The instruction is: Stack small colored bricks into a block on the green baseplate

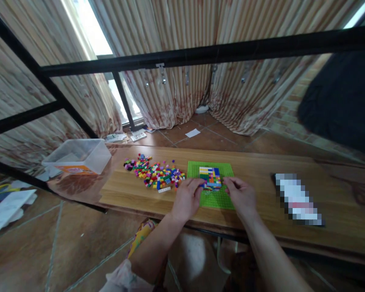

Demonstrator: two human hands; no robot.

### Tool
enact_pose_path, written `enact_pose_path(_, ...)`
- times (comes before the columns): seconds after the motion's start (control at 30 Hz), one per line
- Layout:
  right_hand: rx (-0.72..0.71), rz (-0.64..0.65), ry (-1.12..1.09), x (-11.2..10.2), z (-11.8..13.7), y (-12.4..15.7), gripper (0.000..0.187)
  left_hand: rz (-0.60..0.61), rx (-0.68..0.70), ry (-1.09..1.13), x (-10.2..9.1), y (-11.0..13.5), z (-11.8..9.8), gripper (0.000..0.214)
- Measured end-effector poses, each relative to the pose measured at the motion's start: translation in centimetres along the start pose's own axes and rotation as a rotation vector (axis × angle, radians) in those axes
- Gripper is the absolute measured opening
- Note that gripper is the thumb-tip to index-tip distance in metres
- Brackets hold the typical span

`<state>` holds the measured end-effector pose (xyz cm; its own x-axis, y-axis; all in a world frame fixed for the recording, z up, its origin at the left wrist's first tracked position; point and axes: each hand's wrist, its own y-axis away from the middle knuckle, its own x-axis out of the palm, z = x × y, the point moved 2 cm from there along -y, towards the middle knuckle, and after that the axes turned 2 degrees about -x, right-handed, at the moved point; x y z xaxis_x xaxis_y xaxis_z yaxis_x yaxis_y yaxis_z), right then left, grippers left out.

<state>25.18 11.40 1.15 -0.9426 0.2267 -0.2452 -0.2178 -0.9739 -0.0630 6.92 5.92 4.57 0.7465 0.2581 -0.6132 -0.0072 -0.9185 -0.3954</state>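
A square structure of multicoloured building bricks [213,178] stands on a green studded baseplate [219,200]. Blue, white, yellow, orange and green bricks show on its top. My left hand [187,198] is closed, with its fingertips against the structure's left front corner. Just right of the structure, my right hand [241,195] is closed, thumb and fingers pinched together over the baseplate. Whether a small brick sits in that pinch is too small to tell. Left of the baseplate lies a spread of loose bricks [158,173], with a long white brick [164,190] at its near edge.
The wooden tabletop [255,166] carries a clear plastic box [94,156] at the far left and a pixelated, phone-shaped object [298,199] at the right. A black metal rail [182,59] crosses beyond the table. Curtains [170,93] hang behind it; papers lie on the tiled floor.
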Motion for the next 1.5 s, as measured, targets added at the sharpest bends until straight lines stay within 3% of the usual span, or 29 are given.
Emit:
enact_pose_path(0.13,0.005,0.015,-0.023,0.2,0.2,0.0,0.047,0.033,0.044,-0.085,0.8,-1.3,0.6,0.028)
enact_pose_path(0.37,-0.018,0.039,-0.027,0.6,0.4,0.0,0.043,0.080,0.110,-0.193,1.3,-1.4,1.3,0.037)
enact_pose_path(0.6,-0.041,0.049,-0.005,0.7,0.4,0.0,0.050,0.068,0.145,-0.286,1.3,-1.5,0.9,0.039)
enact_pose_path(0.93,-0.105,0.045,-0.001,1.3,0.4,0.3,0.048,0.094,0.347,-0.477,1.0,-1.9,-0.2,0.036)
enact_pose_path(1.13,-0.082,0.064,-0.015,1.4,-0.2,0.0,0.048,0.111,0.317,-0.447,0.8,-1.8,-0.2,0.041)
enact_pose_path(1.27,-0.067,0.069,-0.011,1.2,-0.1,0.1,0.051,-0.005,0.192,-0.254,-0.5,-0.6,1.5,0.050)
enact_pose_path(1.4,-0.034,0.051,0.035,1.0,0.1,0.1,0.051,-0.277,-0.004,-0.139,-2.6,1.8,4.4,0.034)
enact_pose_path(1.5,-0.030,0.029,0.047,1.0,0.2,0.2,0.052,-0.370,-0.069,-0.134,-3.4,2.9,5.6,0.025)
